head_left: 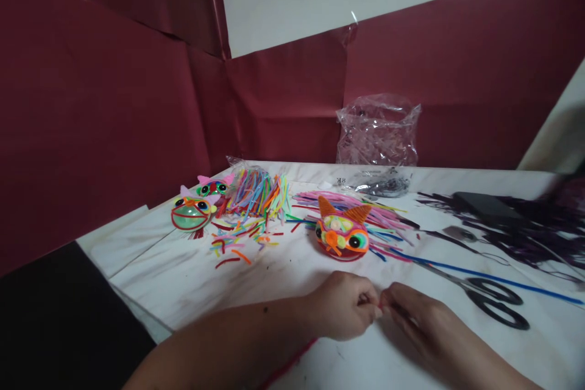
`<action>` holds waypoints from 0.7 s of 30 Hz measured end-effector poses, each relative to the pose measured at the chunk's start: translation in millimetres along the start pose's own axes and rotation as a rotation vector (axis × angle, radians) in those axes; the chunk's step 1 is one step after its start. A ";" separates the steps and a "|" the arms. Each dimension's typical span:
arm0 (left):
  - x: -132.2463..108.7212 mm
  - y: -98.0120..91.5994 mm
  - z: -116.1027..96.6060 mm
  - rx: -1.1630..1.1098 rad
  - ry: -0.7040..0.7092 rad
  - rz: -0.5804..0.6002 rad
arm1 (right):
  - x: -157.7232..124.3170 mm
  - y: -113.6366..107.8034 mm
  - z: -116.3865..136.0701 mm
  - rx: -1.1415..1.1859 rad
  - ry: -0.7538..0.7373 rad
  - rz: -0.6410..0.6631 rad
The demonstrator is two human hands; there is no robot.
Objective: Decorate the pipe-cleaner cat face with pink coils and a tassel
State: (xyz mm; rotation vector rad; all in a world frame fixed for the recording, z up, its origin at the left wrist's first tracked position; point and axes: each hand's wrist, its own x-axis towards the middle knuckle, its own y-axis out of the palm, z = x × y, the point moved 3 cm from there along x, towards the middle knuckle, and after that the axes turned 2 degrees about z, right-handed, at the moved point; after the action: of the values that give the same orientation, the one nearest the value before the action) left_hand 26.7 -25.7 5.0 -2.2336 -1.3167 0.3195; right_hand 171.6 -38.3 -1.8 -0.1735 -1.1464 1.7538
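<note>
My left hand (pixel 343 306) and my right hand (pixel 418 317) meet low in the middle of the white table (pixel 192 280), fingertips pinched together. Between them they grip a thin red pipe cleaner (pixel 292 359), which trails down-left under my left wrist. Just beyond my hands sits an orange pipe-cleaner animal head (pixel 342 234) with big eyes and two pointed ears. Black scissors (pixel 496 301) lie to the right of my right hand, beside a long blue pipe cleaner (pixel 493 277).
Two smaller animal heads (pixel 194 210) stand at the far left by a heap of coloured pipe-cleaner pieces (pixel 258 195). A pile of dark purple ones (pixel 534 225) fills the right. A clear plastic bag (pixel 378 131) stands against the dark red wall.
</note>
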 end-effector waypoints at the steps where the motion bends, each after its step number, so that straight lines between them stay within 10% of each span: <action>1: -0.3 0.4 -0.3 -0.015 0.011 -0.002 | -0.1 0.9 -0.3 0.015 -0.001 0.003; 13: 13.9 -11.5 0.9 -0.598 0.022 -0.120 | 11.5 0.1 15.9 0.966 0.396 -0.188; 21: 6.8 -2.8 -6.5 -0.464 0.088 -0.098 | 9.1 1.4 10.5 0.940 0.364 -0.264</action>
State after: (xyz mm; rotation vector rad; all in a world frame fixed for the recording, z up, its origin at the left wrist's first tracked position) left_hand 30.9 -20.8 12.4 -2.5046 -1.5691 -0.1365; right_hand 160.1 -37.6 6.2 0.2162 -0.0188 1.7485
